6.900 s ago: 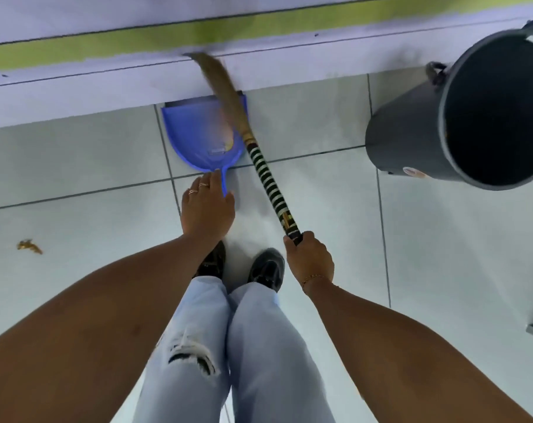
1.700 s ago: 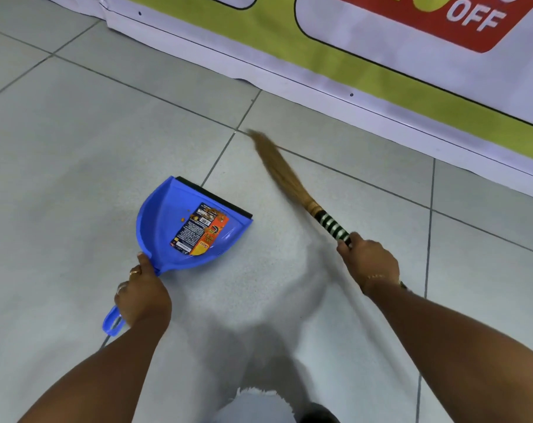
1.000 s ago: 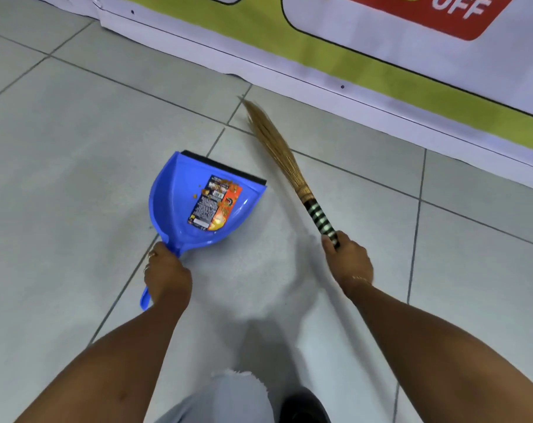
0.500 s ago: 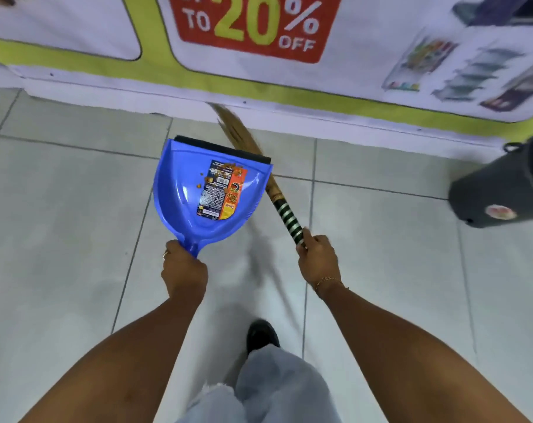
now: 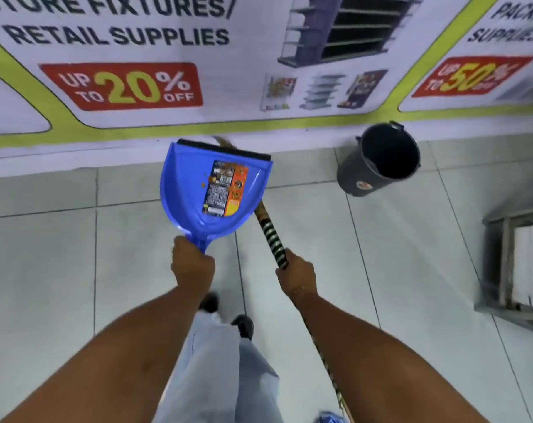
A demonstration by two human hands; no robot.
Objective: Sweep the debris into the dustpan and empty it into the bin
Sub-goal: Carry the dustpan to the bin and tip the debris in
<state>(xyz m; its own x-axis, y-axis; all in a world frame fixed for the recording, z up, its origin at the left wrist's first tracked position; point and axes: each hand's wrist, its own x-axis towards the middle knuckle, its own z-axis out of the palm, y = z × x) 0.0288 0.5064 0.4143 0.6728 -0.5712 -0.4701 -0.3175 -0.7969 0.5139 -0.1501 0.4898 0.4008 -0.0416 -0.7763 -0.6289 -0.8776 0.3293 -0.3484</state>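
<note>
My left hand (image 5: 192, 264) grips the handle of a blue dustpan (image 5: 186, 184), held up off the floor with its black lip pointing away from me. A printed label and a few small brown crumbs (image 5: 205, 182) lie inside the pan. My right hand (image 5: 297, 274) holds the black-and-white striped handle of a straw broom (image 5: 271, 238); its bristles run behind the pan, with only their tip showing above the lip. A dark grey bin (image 5: 378, 160) stands open on the floor to the right, against the wall.
A printed banner (image 5: 198, 71) covers the wall ahead down to the light tiled floor (image 5: 45, 264). A grey metal shelf frame (image 5: 515, 264) with white items stands at the right edge. My legs and dark shoes are below the hands.
I have turned right and stood up: the dustpan rose from the floor, the broom swung in behind it, and the bin came fully into view to the right.
</note>
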